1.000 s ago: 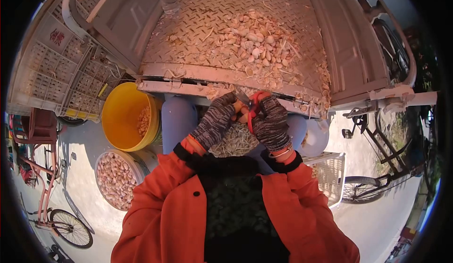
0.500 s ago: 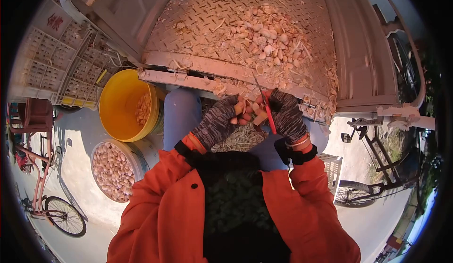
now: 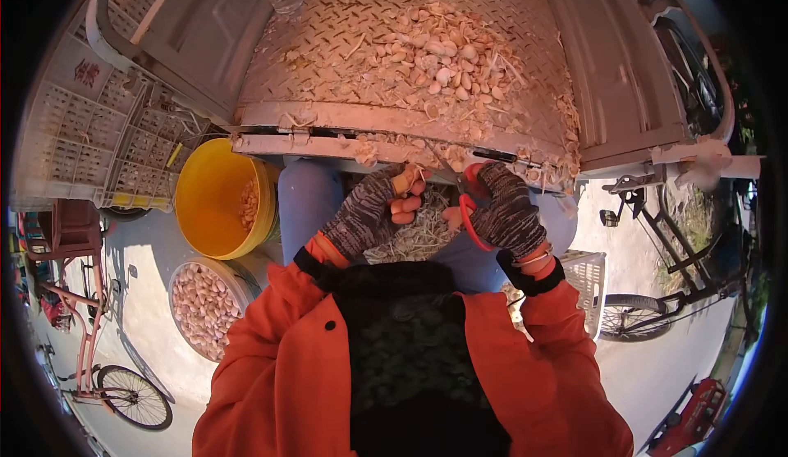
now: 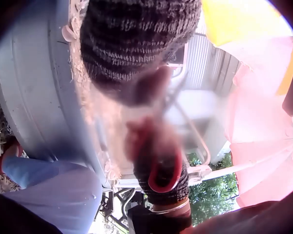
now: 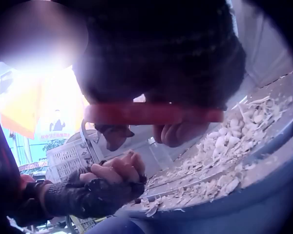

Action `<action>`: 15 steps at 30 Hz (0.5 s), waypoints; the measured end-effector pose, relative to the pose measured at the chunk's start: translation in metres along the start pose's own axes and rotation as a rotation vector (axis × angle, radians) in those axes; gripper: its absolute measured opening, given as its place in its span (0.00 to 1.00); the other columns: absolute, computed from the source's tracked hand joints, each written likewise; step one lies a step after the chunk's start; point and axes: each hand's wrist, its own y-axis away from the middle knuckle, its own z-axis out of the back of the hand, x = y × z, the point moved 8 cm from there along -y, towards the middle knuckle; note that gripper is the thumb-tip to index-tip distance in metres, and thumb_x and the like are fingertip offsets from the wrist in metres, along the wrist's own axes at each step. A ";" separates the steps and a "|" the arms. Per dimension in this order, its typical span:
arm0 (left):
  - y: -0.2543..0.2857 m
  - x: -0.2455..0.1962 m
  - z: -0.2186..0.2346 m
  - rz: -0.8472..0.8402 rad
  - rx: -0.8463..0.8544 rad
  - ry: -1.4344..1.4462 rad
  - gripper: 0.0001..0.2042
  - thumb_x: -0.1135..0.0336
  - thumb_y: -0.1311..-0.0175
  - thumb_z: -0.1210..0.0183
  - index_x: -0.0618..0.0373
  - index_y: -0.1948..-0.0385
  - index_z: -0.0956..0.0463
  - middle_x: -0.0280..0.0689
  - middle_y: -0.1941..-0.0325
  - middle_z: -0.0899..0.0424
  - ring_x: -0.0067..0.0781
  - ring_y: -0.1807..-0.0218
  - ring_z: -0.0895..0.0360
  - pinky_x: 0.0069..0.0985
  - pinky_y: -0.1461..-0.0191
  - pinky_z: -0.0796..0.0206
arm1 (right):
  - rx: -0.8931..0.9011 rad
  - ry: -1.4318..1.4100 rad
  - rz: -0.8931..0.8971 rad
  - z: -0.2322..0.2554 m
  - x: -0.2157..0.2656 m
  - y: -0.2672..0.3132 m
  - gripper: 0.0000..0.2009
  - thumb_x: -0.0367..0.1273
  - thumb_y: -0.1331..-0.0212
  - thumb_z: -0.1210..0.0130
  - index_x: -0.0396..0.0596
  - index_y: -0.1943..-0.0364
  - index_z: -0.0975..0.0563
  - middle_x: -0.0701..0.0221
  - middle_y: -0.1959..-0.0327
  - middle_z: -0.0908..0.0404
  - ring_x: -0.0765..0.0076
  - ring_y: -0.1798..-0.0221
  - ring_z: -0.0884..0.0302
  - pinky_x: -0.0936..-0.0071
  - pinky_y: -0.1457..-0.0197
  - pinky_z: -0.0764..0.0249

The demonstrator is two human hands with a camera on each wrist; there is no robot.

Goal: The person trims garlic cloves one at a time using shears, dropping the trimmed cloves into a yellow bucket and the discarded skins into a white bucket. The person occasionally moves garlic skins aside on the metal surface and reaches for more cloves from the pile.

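Both hands wear dark striped fingerless gloves in front of the truck bed's edge. The left hand (image 3: 365,212) has its bare fingers curled round a small pale piece (image 3: 404,181), perhaps a garlic clove. The right hand (image 3: 502,209) grips red-handled scissors (image 3: 469,211), whose blades point up and left toward the bed edge. A gap separates the two hands. The right wrist view shows the red handle (image 5: 151,113) across the right fingers, with the left hand (image 5: 100,187) below. In the left wrist view the red handle loop (image 4: 166,170) appears blurred.
A heap of cloves and peelings (image 3: 451,55) lies on the ridged metal bed (image 3: 336,14). At the left stand a yellow bucket (image 3: 197,203) and a white bucket of cloves (image 3: 203,309). Crates (image 3: 74,141) flank the bed; dry scraps (image 3: 419,231) lie between the knees.
From close together around the scissors, the hands have moved apart. The scissors have turned with the right hand, their blades now slanting farther left. The head view has shifted slightly.
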 end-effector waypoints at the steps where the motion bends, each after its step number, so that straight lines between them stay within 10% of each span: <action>1: 0.002 -0.001 -0.007 0.017 -0.007 0.001 0.11 0.65 0.38 0.44 0.61 0.59 0.31 0.35 0.66 0.26 0.19 0.78 0.37 0.16 0.79 0.43 | 0.089 0.249 0.126 -0.001 0.008 0.003 0.17 0.32 0.60 0.34 0.36 0.67 0.26 0.56 0.70 0.24 0.51 0.68 0.25 0.63 0.66 0.28; 4: 0.001 0.006 -0.004 -0.006 0.048 -0.067 0.13 0.64 0.39 0.42 0.61 0.58 0.31 0.35 0.66 0.26 0.19 0.77 0.36 0.17 0.78 0.42 | 0.051 0.458 0.423 0.000 0.023 0.014 0.18 0.32 0.61 0.32 0.37 0.67 0.25 0.58 0.71 0.24 0.53 0.71 0.25 0.65 0.70 0.29; 9: 0.007 0.008 -0.021 0.061 0.077 -0.213 0.14 0.65 0.39 0.42 0.61 0.55 0.29 0.35 0.67 0.26 0.18 0.78 0.36 0.16 0.78 0.43 | 0.154 0.141 0.105 -0.003 0.001 0.023 0.16 0.33 0.56 0.33 0.38 0.66 0.24 0.63 0.75 0.24 0.67 0.77 0.27 0.71 0.72 0.30; 12: 0.013 -0.003 -0.023 0.098 -0.029 -0.576 0.11 0.66 0.39 0.43 0.61 0.58 0.27 0.33 0.71 0.26 0.16 0.79 0.37 0.15 0.77 0.43 | 0.418 0.133 -0.269 -0.022 -0.029 0.033 0.21 0.36 0.59 0.31 0.38 0.63 0.23 0.60 0.66 0.21 0.62 0.67 0.22 0.72 0.65 0.26; 14: 0.023 -0.023 -0.038 -0.128 0.044 -1.029 0.09 0.68 0.38 0.46 0.60 0.58 0.25 0.29 0.77 0.29 0.14 0.81 0.40 0.15 0.79 0.44 | 0.490 -0.634 -0.826 -0.051 -0.045 0.066 0.18 0.36 0.57 0.31 0.41 0.64 0.22 0.64 0.69 0.20 0.66 0.67 0.23 0.73 0.64 0.26; 15: 0.030 -0.033 -0.026 -0.205 0.076 -1.017 0.11 0.68 0.37 0.46 0.59 0.56 0.25 0.28 0.78 0.30 0.13 0.81 0.40 0.15 0.79 0.45 | 0.411 -0.185 -0.437 -0.034 -0.008 0.039 0.14 0.34 0.54 0.34 0.43 0.65 0.22 0.68 0.69 0.20 0.72 0.66 0.24 0.74 0.61 0.27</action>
